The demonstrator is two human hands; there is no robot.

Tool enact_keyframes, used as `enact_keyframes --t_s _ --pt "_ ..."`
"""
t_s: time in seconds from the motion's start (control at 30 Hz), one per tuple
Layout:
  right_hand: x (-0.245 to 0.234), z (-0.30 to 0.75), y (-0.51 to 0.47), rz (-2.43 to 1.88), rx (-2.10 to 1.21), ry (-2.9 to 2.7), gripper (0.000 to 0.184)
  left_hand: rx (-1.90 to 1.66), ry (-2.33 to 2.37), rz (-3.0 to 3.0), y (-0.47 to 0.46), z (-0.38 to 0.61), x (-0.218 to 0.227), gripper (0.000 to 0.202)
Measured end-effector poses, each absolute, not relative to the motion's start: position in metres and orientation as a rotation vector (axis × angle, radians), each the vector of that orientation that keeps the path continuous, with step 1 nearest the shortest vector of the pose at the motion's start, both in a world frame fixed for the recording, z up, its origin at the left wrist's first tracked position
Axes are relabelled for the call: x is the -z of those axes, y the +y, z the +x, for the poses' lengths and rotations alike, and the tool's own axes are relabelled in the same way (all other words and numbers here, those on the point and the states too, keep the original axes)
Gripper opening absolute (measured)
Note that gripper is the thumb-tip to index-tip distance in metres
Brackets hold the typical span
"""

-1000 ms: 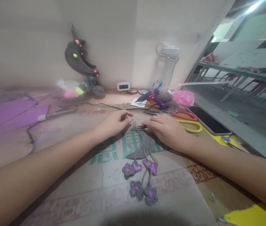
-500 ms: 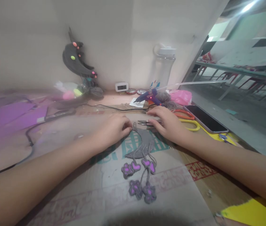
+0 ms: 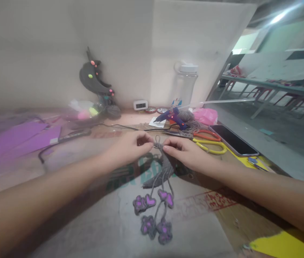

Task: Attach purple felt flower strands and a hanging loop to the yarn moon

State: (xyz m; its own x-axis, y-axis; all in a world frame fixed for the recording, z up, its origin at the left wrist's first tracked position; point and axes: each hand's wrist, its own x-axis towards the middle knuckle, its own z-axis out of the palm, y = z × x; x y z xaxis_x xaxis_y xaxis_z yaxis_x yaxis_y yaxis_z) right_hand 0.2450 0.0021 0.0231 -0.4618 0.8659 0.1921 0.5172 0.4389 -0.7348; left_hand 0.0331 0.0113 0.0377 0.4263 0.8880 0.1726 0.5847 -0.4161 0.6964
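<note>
the person's left hand [image 3: 135,145] is narrow, thumb and finger pinched on the foot of a yarn loop [image 3: 157,138]; the right hand [image 3: 185,149] is narrow too, its fingertips pinching the top of a grey moon [image 3: 167,166] just beside that loop; the two hands face each other, near but apart; the moon hangs down from the fingers over a printed cardboard sheet [image 3: 100,229], its lower tip pointing to the left; whether that tip touches the sheet i cannot tell; strings [image 3: 171,185] run from the moon to grey and purple hearts [image 3: 150,201] and flowers [image 3: 164,231], the flowers at the far ends lying lowest; close by the right hand are yellow-handled scissors [image 3: 213,147] and red-handled scissors [image 3: 208,134], with a phone [image 3: 234,140] just beyond them; behind the hands lies a blue glue gun [image 3: 172,117] with a small red light, next to a ball of yarn [image 3: 186,115] and a pink bag [image 3: 207,116]; a white clock [image 3: 140,105] and a clear bottle [image 3: 186,86] stand by the wall; a darker moon [image 3: 89,79] with coloured dots is at the left.
</note>
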Motion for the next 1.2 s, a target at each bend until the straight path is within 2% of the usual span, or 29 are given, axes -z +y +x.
enact_keyframes --t_s 0.13,0.37,0.67,0.83,0.97,1.0,1.13,1.2 --pt "-0.024 0.235 0.002 -1.035 -0.787 -2.153 0.022 -0.823 1.251 2.127 -0.007 0.027 -0.036 0.029" --pt "-0.009 0.230 0.006 -1.065 -0.790 -2.122 0.019 -0.859 1.216 1.952 -0.013 0.024 -0.013 0.026" --pt "-0.003 0.242 0.038 -1.058 -0.680 -2.002 0.023 -0.938 1.220 1.817 0.024 0.051 -0.008 0.024" --pt "-0.004 0.251 0.043 -1.108 -0.684 -1.962 0.027 -0.681 1.229 2.009 0.040 0.046 -0.031 0.027" --pt "-0.004 0.251 0.042 -1.110 -0.702 -1.948 0.027 -0.240 1.298 2.255 0.040 0.026 -0.055 0.028" --pt "-0.004 0.250 0.041 -1.107 -0.708 -1.941 0.027 -0.225 1.352 2.283 0.039 0.023 -0.056 0.028" --pt "-0.003 0.248 0.038 -1.084 -0.786 -1.916 0.029 -0.655 1.353 2.191 0.026 0.019 -0.035 0.036" --pt "-0.003 0.245 0.033 -1.062 -0.828 -1.928 0.028 -0.758 1.286 2.089 0.017 0.021 -0.020 0.039"
